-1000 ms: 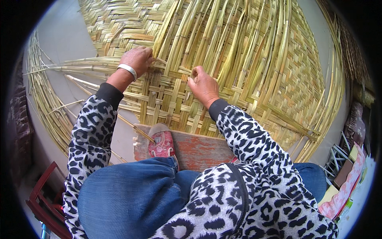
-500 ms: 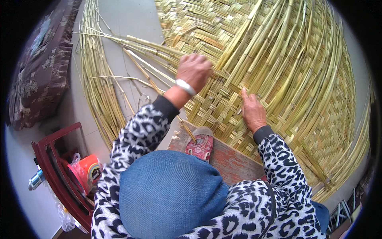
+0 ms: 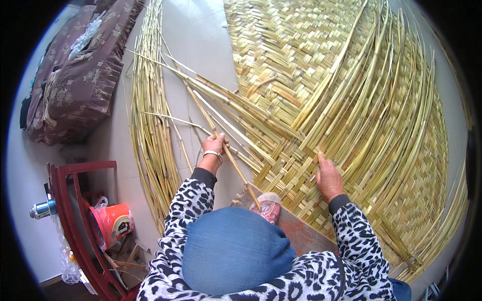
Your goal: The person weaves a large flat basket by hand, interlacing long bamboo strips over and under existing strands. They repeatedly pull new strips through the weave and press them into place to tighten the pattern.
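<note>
My left hand (image 3: pixel 214 145) is closed round a thin brown cane stick (image 3: pixel 238 168), left of the mat's edge. The stick slants down from the loose canes to my shoe. A large mat (image 3: pixel 276 55), woven of flattened yellow-green strips, covers the floor in front of me and to the right. On its near part lies my right hand (image 3: pixel 329 179), index finger stretched forward over the weave and nothing visibly gripped. Long unwoven strips (image 3: pixel 361 90) fan out from beyond that fingertip; others (image 3: pixel 236 108) reach out to the left.
A bundle of thin canes (image 3: pixel 150 110) lies on the tiled floor at left. My patterned shoe (image 3: pixel 268 208) rests on a worn wooden board (image 3: pixel 304 224). A red wooden frame (image 3: pixel 75 210) with an orange bucket (image 3: pixel 113 226) stands lower left, below a cloth-covered piece (image 3: pixel 75 95).
My left hand has come off the mat's strips, moved left and down, and taken hold of the brown stick. My right hand stays at about the same spot on the weave; the view has shifted.
</note>
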The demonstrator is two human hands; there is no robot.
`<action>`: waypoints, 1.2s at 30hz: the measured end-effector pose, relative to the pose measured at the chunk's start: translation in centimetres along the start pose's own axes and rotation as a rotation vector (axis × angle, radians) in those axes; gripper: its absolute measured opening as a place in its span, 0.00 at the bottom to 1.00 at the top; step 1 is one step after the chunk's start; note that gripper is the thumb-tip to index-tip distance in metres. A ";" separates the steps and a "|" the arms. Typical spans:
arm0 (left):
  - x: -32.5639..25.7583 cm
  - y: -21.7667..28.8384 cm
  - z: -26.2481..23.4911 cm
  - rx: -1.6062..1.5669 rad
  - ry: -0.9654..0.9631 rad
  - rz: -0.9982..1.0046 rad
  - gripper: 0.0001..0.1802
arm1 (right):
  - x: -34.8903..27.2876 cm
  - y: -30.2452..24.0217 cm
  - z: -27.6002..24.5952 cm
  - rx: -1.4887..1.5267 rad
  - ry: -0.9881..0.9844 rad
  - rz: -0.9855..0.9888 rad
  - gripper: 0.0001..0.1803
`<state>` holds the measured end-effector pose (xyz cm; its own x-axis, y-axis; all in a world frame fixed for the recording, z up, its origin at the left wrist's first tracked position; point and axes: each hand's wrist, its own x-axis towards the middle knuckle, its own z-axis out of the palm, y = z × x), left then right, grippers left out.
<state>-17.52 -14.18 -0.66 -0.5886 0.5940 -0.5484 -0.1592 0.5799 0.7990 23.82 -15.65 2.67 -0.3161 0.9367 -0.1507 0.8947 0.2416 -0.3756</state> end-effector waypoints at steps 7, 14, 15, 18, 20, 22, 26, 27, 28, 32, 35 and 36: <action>0.7 4.1 -3.6 -0.368 0.050 -0.013 0.08 | -0.2 0.2 -0.2 0.037 -0.030 0.045 0.32; -0.4 15.4 -8.1 -0.578 0.187 0.209 0.08 | 0.2 1.3 0.6 0.145 -0.030 0.064 0.30; -1.6 17.7 -7.6 -0.571 0.194 0.329 0.09 | 0.6 1.1 0.4 0.195 -0.012 0.036 0.29; -7.1 23.0 -4.4 -0.486 0.045 0.766 0.10 | 2.4 -1.1 -2.1 0.459 -0.045 0.019 0.26; -11.2 23.7 -0.2 -0.411 -0.082 1.104 0.11 | 4.5 -3.7 -5.5 0.783 -0.204 0.170 0.25; -15.1 22.1 4.8 -0.168 -0.154 1.188 0.15 | 6.1 -5.6 -10.7 1.233 -0.303 0.118 0.29; -21.0 16.3 12.3 0.521 -0.437 1.739 0.14 | 7.3 -6.4 -21.0 2.016 -0.278 -0.129 0.37; -21.8 14.8 13.0 0.592 -0.550 1.673 0.12 | 7.3 -5.7 -23.0 2.015 -0.220 -0.166 0.37; -22.0 13.5 13.5 0.597 -0.573 1.693 0.10 | 7.1 -4.7 -24.4 2.062 -0.192 -0.195 0.38; -19.6 10.5 14.7 0.555 -0.601 1.677 0.10 | 4.7 1.2 -25.7 2.099 0.026 -0.312 0.32; -16.0 10.3 16.1 0.682 -0.547 1.668 0.09 | 2.9 6.4 -22.1 2.145 0.373 -0.061 0.24; -15.1 10.3 16.4 0.733 -0.557 1.619 0.10 | 2.1 8.0 -20.6 1.925 0.420 0.037 0.14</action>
<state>2.69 -8.05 11.80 0.5193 0.7479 0.4135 0.6402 -0.6610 0.3915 36.81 -6.49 18.19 0.0323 0.9944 -0.1002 -0.6635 -0.0536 -0.7463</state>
